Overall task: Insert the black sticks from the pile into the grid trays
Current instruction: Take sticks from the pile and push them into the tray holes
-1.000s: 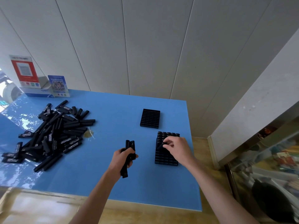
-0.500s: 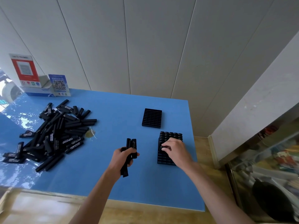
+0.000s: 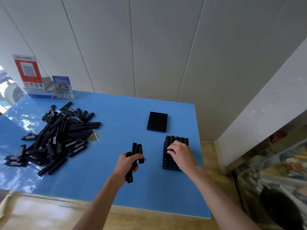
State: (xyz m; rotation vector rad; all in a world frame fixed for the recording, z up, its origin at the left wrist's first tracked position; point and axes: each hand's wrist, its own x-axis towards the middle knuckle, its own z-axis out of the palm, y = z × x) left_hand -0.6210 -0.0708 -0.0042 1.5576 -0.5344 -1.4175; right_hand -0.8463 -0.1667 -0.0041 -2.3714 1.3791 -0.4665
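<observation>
A big pile of black sticks lies on the left of the blue table. My left hand is shut on a small bundle of black sticks, held upright near the table's middle. My right hand rests on the near grid tray, fingertips pressing down on a stick among the upright ones. The far rows of this tray hold standing sticks. A second grid tray lies empty farther back.
Two sign cards, one red and one blue, stand on a white box at the back left corner. A bit of clear wrapper lies beside the pile. The table's right edge runs close to the near tray, with a glass cabinet beyond.
My right hand has lowered onto the near tray, pushing a stick down into it. My left hand keeps its bundle in about the same place.
</observation>
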